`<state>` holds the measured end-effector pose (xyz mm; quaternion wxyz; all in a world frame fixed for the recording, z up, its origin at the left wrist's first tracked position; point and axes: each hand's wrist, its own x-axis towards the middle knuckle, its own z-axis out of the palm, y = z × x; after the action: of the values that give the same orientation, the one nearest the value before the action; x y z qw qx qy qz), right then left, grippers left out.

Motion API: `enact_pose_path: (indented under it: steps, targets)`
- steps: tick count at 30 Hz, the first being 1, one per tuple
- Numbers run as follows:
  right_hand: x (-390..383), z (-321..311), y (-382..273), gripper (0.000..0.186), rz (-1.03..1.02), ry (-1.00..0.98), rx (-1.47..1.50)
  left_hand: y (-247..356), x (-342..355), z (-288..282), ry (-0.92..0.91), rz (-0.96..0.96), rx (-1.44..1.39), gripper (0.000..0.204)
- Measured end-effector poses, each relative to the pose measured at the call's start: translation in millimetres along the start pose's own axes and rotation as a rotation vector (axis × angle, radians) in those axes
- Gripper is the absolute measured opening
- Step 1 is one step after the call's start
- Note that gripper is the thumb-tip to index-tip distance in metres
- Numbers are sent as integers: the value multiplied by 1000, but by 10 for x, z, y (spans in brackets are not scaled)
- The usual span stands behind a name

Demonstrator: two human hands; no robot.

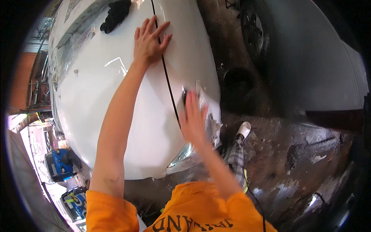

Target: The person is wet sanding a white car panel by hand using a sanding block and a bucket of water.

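Observation:
My left hand (pixel 150 44) lies flat with its fingers spread on the glossy white car hood (pixel 104 100), across the thin dark gap (pixel 167 75) beside the fender (pixel 189 46). Lower down, my right hand (pixel 194 118) is smeared by motion over the fender, just above the headlight (pixel 183 154). A small dark block-like piece (pixel 184 95) shows at its fingertips, and the hand seems to press it against the paint. Most of that piece is hidden, so its kind is unclear. Crinkled clear film (pixel 211 125) hangs around the headlight.
A black glove or cloth (pixel 116 14) rests on the hood near film-covered glass. A grey car (pixel 317 58) with a dark wheel (pixel 255 33) stands at the right. Blue machines (pixel 60 164) are at the left. My foot in a pale slipper (pixel 244 129) is on the stained floor (pixel 270 162).

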<state>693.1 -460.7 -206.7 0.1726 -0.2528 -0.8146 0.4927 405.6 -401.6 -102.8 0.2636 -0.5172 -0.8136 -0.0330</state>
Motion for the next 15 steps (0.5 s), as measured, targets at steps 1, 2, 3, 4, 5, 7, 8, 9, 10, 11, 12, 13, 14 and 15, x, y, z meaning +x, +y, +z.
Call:
enact_pose_path:
  steps: [1, 2, 3, 4, 5, 7, 8, 9, 10, 11, 12, 13, 14, 15]
  targets:
    - [-77, 11, -12, 84, 0, -2, 4, -41, 86, 12, 18, 3, -6, 46]
    - [-174, 21, -34, 84, -1, -4, 8, -58, 104, 20, 37, 7, -12, 46]
    - [-283, 33, -60, 84, -1, -5, 11, -43, -12, 30, 28, 11, -3, 46]
    - [-319, 39, -104, 84, -15, -10, 21, -73, -48, 13, 26, 21, 20, 46]
    - [-354, 50, -141, 84, -30, -16, 32, -101, -77, -2, 25, 31, 44, 46]
    - [-466, 113, -213, 84, -59, -24, -19, -168, -48, -61, 25, 34, 72, 46]
    - [-483, 17, -287, 84, -53, -17, -63, -112, -31, -45, 25, 31, 51, 46]
    - [-170, -61, -190, 82, -81, -17, -116, -59, -12, -28, 23, 29, 30, 46]
    - [304, -136, -139, 81, -141, 49, -130, -43, 55, -17, 42, 44, 8, 46]
    - [540, -137, -113, 79, -200, 99, -138, -67, 56, 4, 46, 49, -9, 45]
    - [451, -128, -89, 78, -200, 91, -164, -63, 25, 39, 45, 44, -32, 45]
    - [345, -105, -86, 77, -202, 78, -181, -49, 5, 45, 41, 45, -16, 45]
    - [291, -127, -77, 76, -215, 78, -210, -58, -16, 68, 49, 60, 1, 45]
    - [-149, -93, -41, 80, -197, -21, -248, -62, -19, 89, 67, 67, 13, 45]
